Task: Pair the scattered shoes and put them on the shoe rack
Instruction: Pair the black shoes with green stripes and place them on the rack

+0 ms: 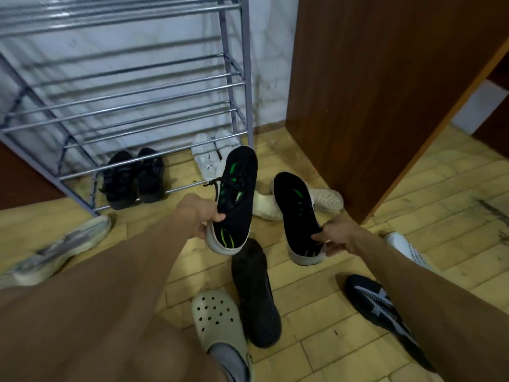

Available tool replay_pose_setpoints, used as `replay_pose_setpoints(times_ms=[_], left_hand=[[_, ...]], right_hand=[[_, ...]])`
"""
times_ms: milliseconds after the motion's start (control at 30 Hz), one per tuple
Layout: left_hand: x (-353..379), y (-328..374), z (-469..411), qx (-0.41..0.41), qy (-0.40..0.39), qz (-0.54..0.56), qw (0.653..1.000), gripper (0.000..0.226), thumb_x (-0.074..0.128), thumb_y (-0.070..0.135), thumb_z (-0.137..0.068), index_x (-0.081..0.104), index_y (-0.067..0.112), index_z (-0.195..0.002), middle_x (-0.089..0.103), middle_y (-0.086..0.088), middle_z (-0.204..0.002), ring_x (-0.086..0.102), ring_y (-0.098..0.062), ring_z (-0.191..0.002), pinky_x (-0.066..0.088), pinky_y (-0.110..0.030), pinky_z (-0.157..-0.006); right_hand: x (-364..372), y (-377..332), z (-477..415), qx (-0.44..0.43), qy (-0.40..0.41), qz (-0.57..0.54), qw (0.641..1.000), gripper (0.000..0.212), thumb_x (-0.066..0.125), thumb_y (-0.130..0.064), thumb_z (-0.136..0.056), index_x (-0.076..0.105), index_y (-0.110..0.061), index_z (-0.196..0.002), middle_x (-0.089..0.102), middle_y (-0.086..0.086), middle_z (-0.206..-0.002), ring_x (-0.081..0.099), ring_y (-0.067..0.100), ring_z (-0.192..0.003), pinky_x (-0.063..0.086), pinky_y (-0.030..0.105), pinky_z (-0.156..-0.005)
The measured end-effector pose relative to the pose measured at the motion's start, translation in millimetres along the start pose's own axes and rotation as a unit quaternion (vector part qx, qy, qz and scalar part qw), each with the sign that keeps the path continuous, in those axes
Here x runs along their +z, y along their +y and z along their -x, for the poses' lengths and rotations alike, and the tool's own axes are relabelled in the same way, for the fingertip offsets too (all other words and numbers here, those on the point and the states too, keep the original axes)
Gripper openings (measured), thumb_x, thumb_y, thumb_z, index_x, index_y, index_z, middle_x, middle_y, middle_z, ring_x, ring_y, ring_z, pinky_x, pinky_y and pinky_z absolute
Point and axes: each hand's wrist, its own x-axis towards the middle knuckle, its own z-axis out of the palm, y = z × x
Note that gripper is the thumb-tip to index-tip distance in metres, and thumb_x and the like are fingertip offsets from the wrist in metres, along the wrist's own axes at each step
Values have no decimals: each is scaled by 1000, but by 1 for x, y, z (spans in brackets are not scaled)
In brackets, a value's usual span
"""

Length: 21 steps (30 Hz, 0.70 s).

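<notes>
Before the shoe rack (pixel 132 86): two black knit sneakers (pixel 238 186), seemingly light and soft, heel-gripped by left hand (pixel 199 219) and right hand (pixel 340 237).

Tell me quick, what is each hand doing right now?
Left hand: closed on the heel of one black and green shoe.
Right hand: closed on the heel of the matching black and green shoe.

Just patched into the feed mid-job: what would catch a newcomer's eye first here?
Two black shoes with green marks, held up mid-frame: one in the left hand, one in the right hand. Behind them the metal rack has bare upper shelves, with a black pair and a white pair on its bottom tier. Odd shoes and a clog litter the tiled floor.
</notes>
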Motion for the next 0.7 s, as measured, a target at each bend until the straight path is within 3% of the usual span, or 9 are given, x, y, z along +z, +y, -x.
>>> replay_pose_setpoints(times_ms=[67, 167, 267, 333, 433, 500, 567, 700], left_hand=[[-11, 7, -2, 5, 6, 20, 1000, 14, 64, -5, -85, 56, -3, -95, 60, -15, -98, 62, -37, -91, 54, -48, -79], [-29, 14, -15, -2, 15, 63, 998, 16, 60, -7, -87, 57, -4, -103, 61, -15, -102, 62, -39, -102, 51, -55, -90], [-46, 20, -39, -2, 28, 94, 995, 23, 58, -9, -87, 59, -8, -110, 64, -16, -96, 62, -36, -97, 53, -53, -85], [-56, 26, -59, -1, 39, 114, 993, 21, 59, -9, -86, 59, -8, -107, 64, -15, -89, 61, -36, -92, 53, -54, -85], [-69, 39, -92, -1, 50, 151, 987, 17, 59, -11, -85, 59, -6, -102, 65, -18, -100, 62, -39, -98, 50, -59, -89], [-76, 50, -117, 4, 56, 166, 985, 14, 59, -11, -84, 59, -4, -96, 65, -18, -101, 63, -39, -100, 51, -59, -89], [-82, 62, -145, 8, 57, 176, 983, 12, 60, -12, -83, 60, -2, -91, 67, -19, -100, 65, -38, -93, 54, -56, -84], [-90, 87, -199, 27, 58, 189, 980, 16, 61, -14, -81, 60, -5, -94, 64, -16, -81, 64, -31, -68, 55, -47, -65]], right_hand=[[9, -25, 2, -33, -5, -23, 999, 28, 66, -3, -87, 62, 9, -112, 69, 25, -109, 68, 38, -96, 59, 44, -79], [25, -68, -5, -85, -6, -43, 995, 26, 65, -3, -88, 63, 5, -112, 69, 21, -108, 66, 30, -86, 56, 36, -65], [37, -112, -21, -117, 4, -31, 993, 25, 69, -5, -85, 66, 3, -109, 69, 19, -101, 66, 27, -75, 58, 37, -63], [43, -141, -33, -130, 19, -21, 991, 26, 70, -6, -83, 67, 5, -106, 69, 21, -96, 67, 32, -77, 60, 44, -72], [50, -183, -56, -147, 21, -28, 988, 20, 69, -3, -84, 67, 4, -103, 65, 17, -88, 62, 26, -67, 57, 41, -66], [53, -208, -76, -155, 20, -27, 987, 16, 68, -3, -85, 67, 1, -100, 67, 18, -93, 65, 31, -74, 57, 43, -72], [55, -231, -97, -160, 32, -31, 986, 19, 70, -5, -84, 69, 2, -101, 69, 20, -96, 65, 34, -77, 58, 44, -75], [60, -267, -137, -170, 45, -53, 983, 11, 69, -5, -85, 68, -1, -96, 66, 14, -87, 60, 23, -64, 53, 33, -57]])
